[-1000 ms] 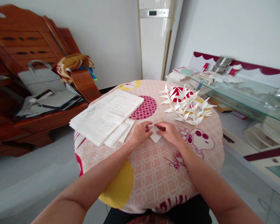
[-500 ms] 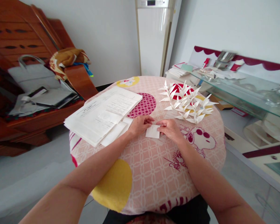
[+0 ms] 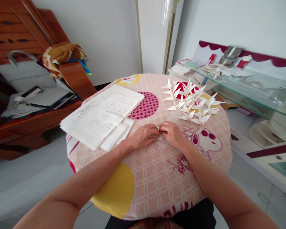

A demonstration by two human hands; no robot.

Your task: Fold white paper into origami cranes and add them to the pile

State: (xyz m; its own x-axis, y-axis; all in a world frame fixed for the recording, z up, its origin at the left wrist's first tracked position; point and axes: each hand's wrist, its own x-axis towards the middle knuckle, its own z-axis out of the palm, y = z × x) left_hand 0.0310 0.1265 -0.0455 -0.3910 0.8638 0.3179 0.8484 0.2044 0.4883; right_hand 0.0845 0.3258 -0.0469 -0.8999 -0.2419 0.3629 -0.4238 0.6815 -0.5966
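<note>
Between my two hands, near the middle of the table, is a small piece of white paper [image 3: 160, 137], mostly covered by my fingers. My left hand [image 3: 144, 136] pinches it from the left side. From the right, my right hand [image 3: 171, 133] grips its upper edge with bent fingers. The fingertips of both hands almost meet over the paper. Beyond my right hand stand several folded white paper cranes [image 3: 190, 101] in a cluster. A stack of printed sheets [image 3: 97, 117] lies left of my hands, with smaller paper pieces [image 3: 118, 136] partly under its near edge.
A patterned pink cloth covers the round table [image 3: 154, 181]. At left is a wooden bench [image 3: 71, 81] with a grey bag [image 3: 26, 74] and a brown cloth [image 3: 62, 57]. A glass-topped cabinet [image 3: 257, 98] with papers and cups stands at right.
My fingers have closed in over the small paper, which lay flat and showed as a square before. My left hand has shifted slightly nearer me. The view has tilted a little downward.
</note>
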